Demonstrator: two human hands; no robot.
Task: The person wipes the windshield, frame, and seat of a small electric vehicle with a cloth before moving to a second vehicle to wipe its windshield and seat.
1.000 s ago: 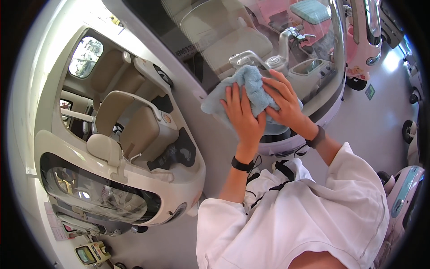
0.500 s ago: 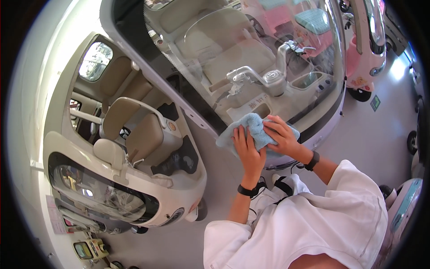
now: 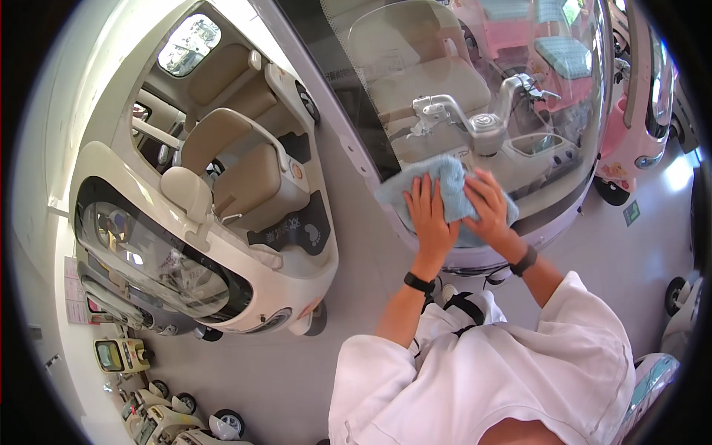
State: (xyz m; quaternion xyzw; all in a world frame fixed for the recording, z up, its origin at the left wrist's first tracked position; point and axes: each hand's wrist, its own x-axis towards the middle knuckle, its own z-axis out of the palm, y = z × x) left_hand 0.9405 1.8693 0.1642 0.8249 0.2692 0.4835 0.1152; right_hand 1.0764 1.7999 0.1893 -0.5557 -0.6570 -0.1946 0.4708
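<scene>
You reach forward, your left forearm [image 3: 398,315] and right forearm [image 3: 541,278] slanting inward from either side. Your left hand [image 3: 433,226] lies palm down, fingers extended and slightly parted; your right hand [image 3: 489,211], fingers a little bent, angles leftward just beside it, thumbs close together.

Lt. blue cloth [image 3: 452,182] (fluffy, rumpled) against clear windscreen [image 3: 495,87], nr lower edge.
</scene>
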